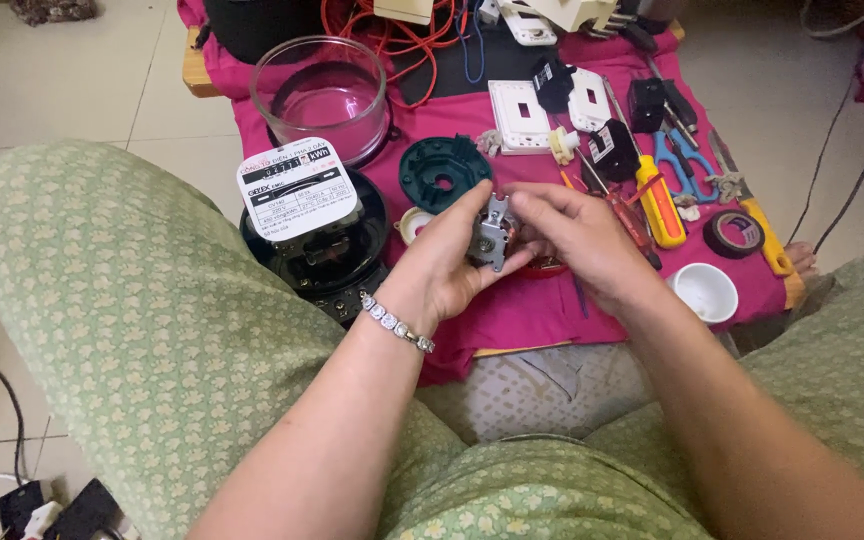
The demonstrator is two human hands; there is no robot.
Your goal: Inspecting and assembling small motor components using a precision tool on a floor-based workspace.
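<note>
Small metal mechanism (492, 232) held above the near edge of the desk (642, 70), between both hands. Left hand (442, 262) closed around its left side and underside; right hand (577, 238) pinching its right side with the fingertips. Likely rigid and light, with sharp stamped edges and fine parts inside: grip by the outer frame only. Close by: black meter base (327, 250) at left, white cup (704, 291) at right, screwdrivers (652, 200) beyond. Open room mainly near, over the lap.
</note>
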